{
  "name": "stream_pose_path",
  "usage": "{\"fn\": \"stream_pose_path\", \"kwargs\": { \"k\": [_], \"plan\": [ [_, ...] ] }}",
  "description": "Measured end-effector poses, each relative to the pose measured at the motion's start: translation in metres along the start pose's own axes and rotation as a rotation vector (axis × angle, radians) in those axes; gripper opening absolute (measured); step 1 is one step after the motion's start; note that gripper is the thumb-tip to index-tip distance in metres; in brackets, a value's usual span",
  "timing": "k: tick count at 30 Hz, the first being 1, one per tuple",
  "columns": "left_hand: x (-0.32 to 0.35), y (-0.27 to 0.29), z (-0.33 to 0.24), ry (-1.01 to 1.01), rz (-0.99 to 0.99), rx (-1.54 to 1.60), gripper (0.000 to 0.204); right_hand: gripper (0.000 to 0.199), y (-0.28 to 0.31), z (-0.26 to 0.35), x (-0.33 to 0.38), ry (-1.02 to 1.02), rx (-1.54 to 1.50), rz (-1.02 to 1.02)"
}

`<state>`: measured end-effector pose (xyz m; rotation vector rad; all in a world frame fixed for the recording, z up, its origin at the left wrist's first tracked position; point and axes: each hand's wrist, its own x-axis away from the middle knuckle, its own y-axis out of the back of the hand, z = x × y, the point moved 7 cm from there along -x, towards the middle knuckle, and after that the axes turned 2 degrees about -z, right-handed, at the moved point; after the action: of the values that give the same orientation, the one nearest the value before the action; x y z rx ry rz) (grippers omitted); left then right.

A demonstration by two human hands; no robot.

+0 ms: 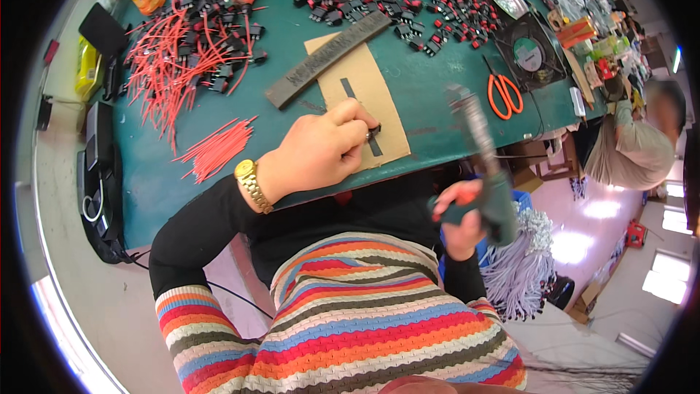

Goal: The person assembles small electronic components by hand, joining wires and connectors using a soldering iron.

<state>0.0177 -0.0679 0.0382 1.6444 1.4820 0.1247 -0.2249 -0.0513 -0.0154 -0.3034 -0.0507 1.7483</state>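
Note:
My left hand [317, 147], with a gold watch at its wrist, is closed in a pinch on a small black part [375, 131], most likely a switch, mostly covered by the fingers. It rests at a dark strip on a piece of brown cardboard [379, 95]. Across the cardboard's far end lies a dark grey bar [328, 60]. My right hand [461, 232] grips a dark green soldering gun [497, 208] with a red trigger. Its metal barrel points away from me over the table's front edge, blurred and apart from the black part.
Cut red wires [219, 147] lie left of my left hand, behind them a heap of black switches with red wires [186, 51]. Loose switches [459, 0] cover the far side. Orange-handled scissors [504, 95] and a black fan [529, 51] lie right. Another person [634, 142] sits far right.

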Motion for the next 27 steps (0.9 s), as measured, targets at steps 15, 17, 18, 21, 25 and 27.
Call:
{"fn": "stream_pose_path", "kwargs": {
  "k": [15, 17, 18, 21, 25, 27],
  "plan": [
    [0.007, 0.013, -0.018, -0.302, 0.022, -0.312, 0.006, 0.044, 0.061, 0.001, -0.143, -0.055, -0.586, 0.079],
    [0.003, 0.048, -0.007, -0.279, -0.114, -0.515, 0.010, 0.042, 0.059, 0.006, -0.141, -0.002, -0.611, 0.130],
    [-0.002, 0.076, -0.001, -0.266, -0.275, -0.495, 0.014, 0.042, 0.059, 0.008, -0.140, 0.008, -0.625, 0.117],
    [-0.003, 0.146, 0.041, -0.031, -0.581, -0.578, 0.014, 0.042, 0.059, 0.009, -0.141, 0.043, -0.616, 0.071],
    [0.007, 0.171, 0.077, 0.120, -0.531, -0.923, 0.009, 0.041, 0.061, 0.005, -0.144, -0.016, -0.665, 0.011],
    [-0.002, 0.164, 0.071, 0.085, -0.566, -0.886, 0.008, 0.040, 0.056, 0.003, -0.143, -0.042, -0.660, 0.048]
  ]
}}
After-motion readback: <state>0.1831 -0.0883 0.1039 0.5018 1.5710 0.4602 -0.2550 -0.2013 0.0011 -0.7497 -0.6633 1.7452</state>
